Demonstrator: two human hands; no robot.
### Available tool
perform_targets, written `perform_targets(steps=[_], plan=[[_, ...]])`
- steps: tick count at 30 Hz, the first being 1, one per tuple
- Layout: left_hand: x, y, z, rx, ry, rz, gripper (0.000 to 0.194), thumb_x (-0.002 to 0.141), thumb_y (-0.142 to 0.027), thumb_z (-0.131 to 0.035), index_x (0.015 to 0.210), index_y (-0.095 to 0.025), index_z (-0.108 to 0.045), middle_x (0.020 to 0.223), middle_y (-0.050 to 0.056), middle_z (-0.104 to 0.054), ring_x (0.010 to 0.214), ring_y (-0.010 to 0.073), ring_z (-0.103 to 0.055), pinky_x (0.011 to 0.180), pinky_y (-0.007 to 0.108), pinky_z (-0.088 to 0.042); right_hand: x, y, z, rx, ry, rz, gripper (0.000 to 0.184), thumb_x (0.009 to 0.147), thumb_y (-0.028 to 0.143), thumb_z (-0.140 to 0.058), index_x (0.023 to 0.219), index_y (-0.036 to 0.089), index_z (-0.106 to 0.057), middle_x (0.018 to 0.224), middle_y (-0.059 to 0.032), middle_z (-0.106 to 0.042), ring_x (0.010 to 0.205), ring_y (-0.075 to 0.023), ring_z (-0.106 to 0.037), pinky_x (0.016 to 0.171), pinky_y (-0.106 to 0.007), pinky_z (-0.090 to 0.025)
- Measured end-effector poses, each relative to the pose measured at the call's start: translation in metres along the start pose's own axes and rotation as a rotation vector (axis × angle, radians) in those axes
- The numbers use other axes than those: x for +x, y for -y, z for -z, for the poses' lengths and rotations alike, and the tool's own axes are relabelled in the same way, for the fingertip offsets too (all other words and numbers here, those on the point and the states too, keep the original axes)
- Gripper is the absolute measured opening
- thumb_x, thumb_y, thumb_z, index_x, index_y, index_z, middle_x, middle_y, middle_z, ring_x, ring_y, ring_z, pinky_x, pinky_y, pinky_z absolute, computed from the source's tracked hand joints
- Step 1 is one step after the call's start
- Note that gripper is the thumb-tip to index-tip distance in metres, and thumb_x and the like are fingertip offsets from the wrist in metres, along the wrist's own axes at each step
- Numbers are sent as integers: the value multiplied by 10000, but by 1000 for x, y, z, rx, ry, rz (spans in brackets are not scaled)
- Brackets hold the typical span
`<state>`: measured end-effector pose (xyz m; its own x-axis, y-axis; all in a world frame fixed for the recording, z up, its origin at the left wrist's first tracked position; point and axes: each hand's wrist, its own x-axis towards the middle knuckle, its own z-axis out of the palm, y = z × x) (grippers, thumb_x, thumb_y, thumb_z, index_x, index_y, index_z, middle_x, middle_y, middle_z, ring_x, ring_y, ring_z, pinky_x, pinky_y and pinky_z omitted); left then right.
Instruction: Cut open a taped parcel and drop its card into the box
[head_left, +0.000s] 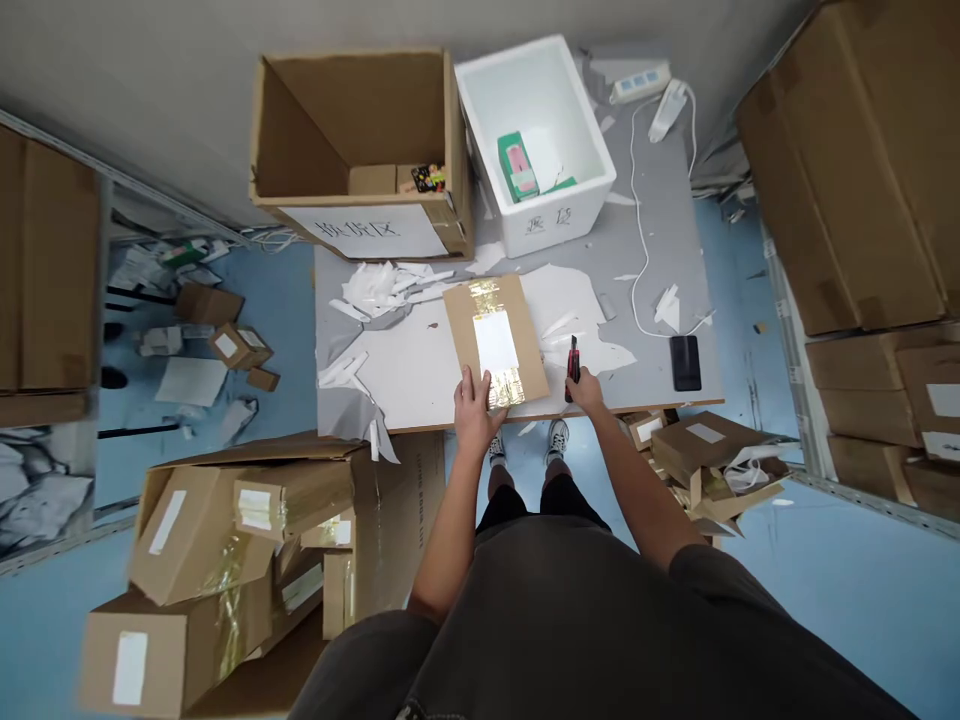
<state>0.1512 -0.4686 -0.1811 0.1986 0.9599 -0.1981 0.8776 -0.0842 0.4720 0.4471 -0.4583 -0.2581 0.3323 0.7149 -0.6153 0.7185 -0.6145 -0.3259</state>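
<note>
A flat cardboard box (531, 345) with a white label and shiny yellowish tape lies on the table near its front edge, slightly turned. My left hand (474, 412) rests on the box's near left corner, fingers spread over the cardboard beside the label. To the right of the box, my right hand (585, 390) is closed round a red and black utility knife (574, 368), its tip pointing away from me. The knife is apart from the box.
Behind the box stand an open carton (360, 225) and a white foam box (555, 225) holding green packages. Paper scraps (375, 290) lie at left. A phone (685, 362) and cabled power strip (641, 83) are at right. Parcels fill a large carton (397, 530) at lower left.
</note>
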Motion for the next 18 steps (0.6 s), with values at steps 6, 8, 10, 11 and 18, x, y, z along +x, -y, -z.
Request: perform_targets(steps=[6, 8, 10, 11, 18], plan=[[18, -8, 43, 31, -35, 4, 866, 994, -658, -630, 1694, -193, -419, 1562, 210, -568, 1434, 427, -491, 1220, 549, -420, -34, 57, 76, 218, -131, 269, 413, 976, 391, -501, 1334, 197, -570, 1121, -106, -789, 954, -280, -743, 880, -378, -590], [48, -2, 63, 33, -32, 2, 779, 1046, -607, -543, 1692, -188, -421, 1476, 205, -635, 1397, 412, -525, 1199, 543, -442, -44, 89, 94, 276, -118, 367, 546, 974, 328, -463, 1507, 207, -473, 1177, -75, -785, 864, -239, -749, 880, -377, -604], [90, 6, 85, 34, -20, 1, 709, 1050, -525, -543, 1671, -194, -453, 1576, 200, -565, 1444, 410, -498, 1199, 537, -446, -53, 125, 103, 261, -122, 439, 688, 966, 273, -455, 1645, 230, -350, 1274, -71, -771, 894, -236, -760, 917, -392, -612], [112, 11, 95, 29, -13, 2, 731, 1026, -492, -583, 1678, -196, -435, 1669, 189, -477, 1493, 411, -458, 1212, 529, -438, -56, 143, 105, 224, -136, 461, 734, 962, 257, -465, 1681, 239, -317, 1332, -79, -756, 968, -252, -765, 955, -404, -607], [191, 36, 117, -25, 288, -41, 1113, 832, -515, -797, 1753, -242, -235, 1823, 131, -228, 1649, 412, -254, 1274, 508, -370, -58, 235, 85, -59, -132, 487, 691, 1045, 233, -393, 1732, 267, -325, 1523, -66, -669, 1343, -271, -664, 1142, -403, -519]])
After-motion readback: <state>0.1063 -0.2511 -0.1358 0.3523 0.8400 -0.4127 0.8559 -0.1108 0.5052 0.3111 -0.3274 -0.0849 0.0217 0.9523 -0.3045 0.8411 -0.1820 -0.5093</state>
